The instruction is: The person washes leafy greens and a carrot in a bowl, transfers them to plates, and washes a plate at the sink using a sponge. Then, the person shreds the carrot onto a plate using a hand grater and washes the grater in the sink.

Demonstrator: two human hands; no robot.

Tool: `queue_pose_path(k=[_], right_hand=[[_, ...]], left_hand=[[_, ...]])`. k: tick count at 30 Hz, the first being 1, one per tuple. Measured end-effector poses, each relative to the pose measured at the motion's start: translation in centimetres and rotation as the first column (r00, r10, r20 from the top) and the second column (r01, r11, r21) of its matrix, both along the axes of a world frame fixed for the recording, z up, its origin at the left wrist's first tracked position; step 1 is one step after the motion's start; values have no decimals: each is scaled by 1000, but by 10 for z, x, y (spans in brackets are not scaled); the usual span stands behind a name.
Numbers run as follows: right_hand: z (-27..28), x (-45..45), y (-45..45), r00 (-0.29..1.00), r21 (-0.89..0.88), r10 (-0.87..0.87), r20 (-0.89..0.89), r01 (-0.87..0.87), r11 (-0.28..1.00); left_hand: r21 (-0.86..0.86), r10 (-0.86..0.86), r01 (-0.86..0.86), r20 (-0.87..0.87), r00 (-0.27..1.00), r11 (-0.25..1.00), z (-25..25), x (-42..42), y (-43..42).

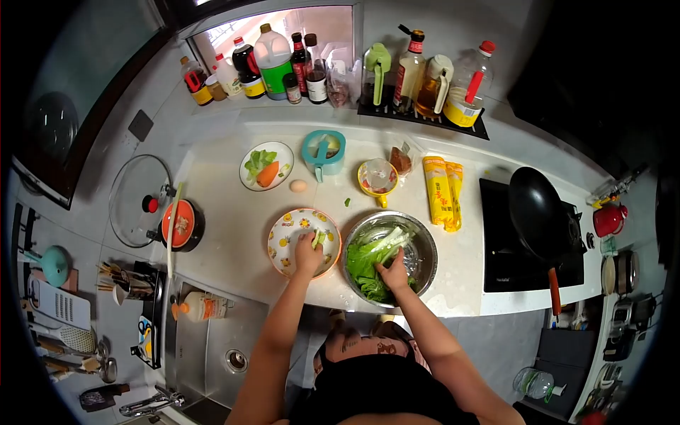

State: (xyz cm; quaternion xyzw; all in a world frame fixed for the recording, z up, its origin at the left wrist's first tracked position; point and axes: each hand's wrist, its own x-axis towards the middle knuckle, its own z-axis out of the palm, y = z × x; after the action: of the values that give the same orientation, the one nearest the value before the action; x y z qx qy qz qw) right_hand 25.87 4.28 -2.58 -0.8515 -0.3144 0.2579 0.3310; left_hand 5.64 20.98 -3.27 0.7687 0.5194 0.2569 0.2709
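Note:
My left hand (307, 255) is inside a white bowl with a fruit-like pattern (280, 243), its fingers closed on a small pale-green vegetable piece (319, 237). To the right stands a steel basin (429, 252) with leafy greens (367, 258) lying in what looks like water. My right hand (397, 272) reaches over the basin's near side, thumb and fingers closed around the greens near their pale stems. Beyond the bowls are an egg (298, 185) and a plate (246, 168) bearing a carrot piece (268, 174) and lettuce.
A yellow cup (381, 201), a teal lidded container (324, 151) and yellow packets (443, 193) stand farther back. At right, a black wok (535, 212) sits on the cooktop (497, 262). A red-orange pot (183, 224) is at left, above the sink (205, 347). Bottles (275, 60) line the back ledge.

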Motion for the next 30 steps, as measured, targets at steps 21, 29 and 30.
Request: queue_pose_path(k=[21,29,30], right_hand=[[15,30,-21,887,-356,305,347,-176,918],[3,35,-22,957,-51,228,179,-222,974],[9,37,-20,961,-93,219,167,-206,974]], left_hand=[[-68,-480,505,-441,758,861,0,151,-96],[-160,-202,163,-268,942,974,31,127,-91],[-255,-244,162,-332,911,953,43,125,-90]])
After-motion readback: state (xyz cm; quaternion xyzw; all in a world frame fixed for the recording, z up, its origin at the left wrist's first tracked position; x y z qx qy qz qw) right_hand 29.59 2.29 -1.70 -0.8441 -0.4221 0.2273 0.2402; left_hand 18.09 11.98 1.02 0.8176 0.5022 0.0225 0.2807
